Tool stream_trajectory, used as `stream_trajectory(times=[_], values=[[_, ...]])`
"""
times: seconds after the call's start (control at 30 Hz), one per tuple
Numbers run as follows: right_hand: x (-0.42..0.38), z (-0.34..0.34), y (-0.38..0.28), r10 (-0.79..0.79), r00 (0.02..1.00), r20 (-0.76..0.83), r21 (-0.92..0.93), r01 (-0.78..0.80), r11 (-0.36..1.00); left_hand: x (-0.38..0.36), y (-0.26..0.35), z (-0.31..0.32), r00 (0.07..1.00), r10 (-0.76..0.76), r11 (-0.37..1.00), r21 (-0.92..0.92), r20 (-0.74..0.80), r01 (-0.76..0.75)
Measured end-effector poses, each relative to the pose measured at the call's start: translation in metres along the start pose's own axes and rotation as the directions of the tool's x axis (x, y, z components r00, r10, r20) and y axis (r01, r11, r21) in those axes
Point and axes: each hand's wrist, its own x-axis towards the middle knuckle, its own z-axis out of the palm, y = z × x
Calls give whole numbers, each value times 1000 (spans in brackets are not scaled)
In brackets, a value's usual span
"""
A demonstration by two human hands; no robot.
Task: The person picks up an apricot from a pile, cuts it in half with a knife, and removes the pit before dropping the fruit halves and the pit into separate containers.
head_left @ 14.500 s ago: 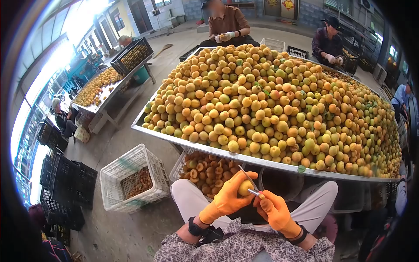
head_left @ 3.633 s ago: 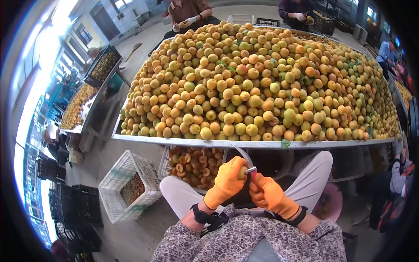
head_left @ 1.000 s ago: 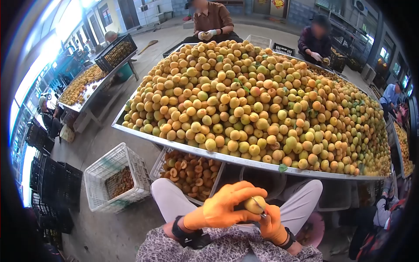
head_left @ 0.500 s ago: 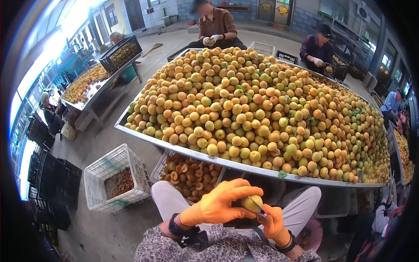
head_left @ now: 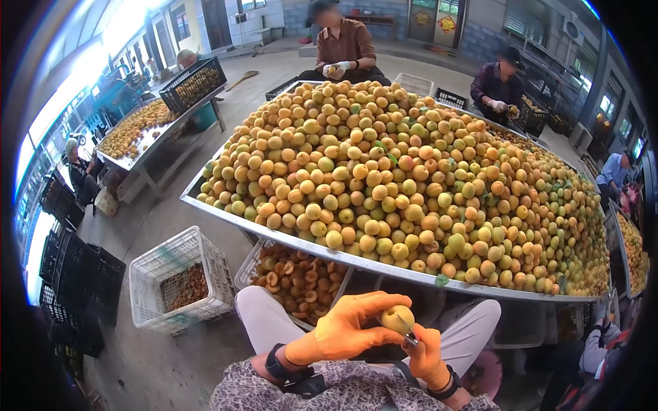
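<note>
My left hand (head_left: pixel 346 330), in an orange glove, grips a yellow apricot (head_left: pixel 398 319) over my lap. My right hand (head_left: pixel 425 352), also orange-gloved, holds a small knife (head_left: pixel 410 334) whose blade is against the fruit. Just ahead, a metal-edged table (head_left: pixel 356 263) carries a big heap of apricots (head_left: pixel 404 178). Under its near edge a white crate of halved apricots (head_left: pixel 298 277) stands by my left knee.
A white crate with pits (head_left: pixel 179 279) sits on the floor to the left, with stacked black crates (head_left: pixel 72 281) beyond. A second table of apricots (head_left: pixel 137 130) is at far left. Other people sit at the far side (head_left: pixel 346 44) and right (head_left: pixel 495 85) of the heap.
My hands stay together over my lap with the fruit and knife; the view has tilted up slightly. The earliest frames show the same cutting on other fruit.
</note>
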Motion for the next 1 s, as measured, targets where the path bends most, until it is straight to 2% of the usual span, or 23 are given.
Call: stream_trajectory(times=[0.03,0.07,0.1,0.13,0.2,0.27,0.33,0.37,0.4,0.47,0.5,0.53,0.57,0.6,0.67,0.7,0.73,0.8,0.83,0.87,0.9,0.97,1.0], values=[[-1,-3,0,34,999,40,3,-34,999,2,7,-5,991,128,931,338,46,-136],[-2,-6,-1,68,994,82,3,-69,998,4,12,-9,964,230,735,626,131,-261],[-2,-8,-4,70,994,85,7,-71,997,5,14,-10,936,311,668,662,165,-339],[0,-9,-10,103,990,99,0,-104,995,6,18,-12,938,307,670,663,161,-333],[2,-12,-17,138,984,116,-3,-139,990,7,24,-16,945,256,581,748,204,-319],[4,-16,-22,222,961,162,-97,-209,973,10,25,-22,943,263,561,762,206,-323],[9,-14,-35,255,958,133,-96,-244,965,12,23,-29,947,246,431,851,208,-299],[8,-15,-35,314,938,147,-115,-299,947,14,21,-31,946,260,426,857,193,-292],[8,-15,-34,371,915,160,-132,-352,927,16,13,-36,928,320,363,880,191,-307],[7,-15,-35,400,903,156,-72,-394,916,23,4,-46,949,295,453,858,111,-241],[8,-19,-41,438,888,139,-45,-436,899,26,-5,-55,963,267,546,816,47,-191],[8,-23,-43,475,871,124,-18,-476,879,29,-14,-65,990,117,835,547,-81,-54],[-1,-31,-30,396,916,70,63,-400,914,27,-22,-72,992,83,916,399,-100,-37],[3,-28,-33,394,917,57,65,-398,915,26,-22,-70,994,37,970,241,-106,-10],[20,-17,-44,331,940,-75,205,-311,928,21,-32,-59,998,-63,997,49,17,62],[31,-15,-42,349,935,-55,132,-340,931,23,-44,-55,990,-114,983,-137,84,125],[43,-12,-37,157,987,-27,-107,-159,982,23,-50,-49,985,-96,958,-257,145,131],[59,-7,-46,129,988,87,-168,-113,979,20,-55,-29,988,-149,897,-414,43,154],[60,-6,-41,128,987,92,-169,-111,979,17,-63,-27,998,-43,960,-274,48,55],[62,-2,-33,56,991,120,-103,-43,994,17,-62,-28,998,-40,960,-276,40,49],[63,0,-28,-18,989,145,-35,23,999,16,-59,-28,994,-105,978,-180,-4,102],[61,3,-33,33,985,170,-101,-16,995,10,-54,-22,964,-225,974,-19,-140,225],[58,4,-35,87,980,178,-171,-56,984,8,-62,-29,990,-110,955,268,-85,129]])
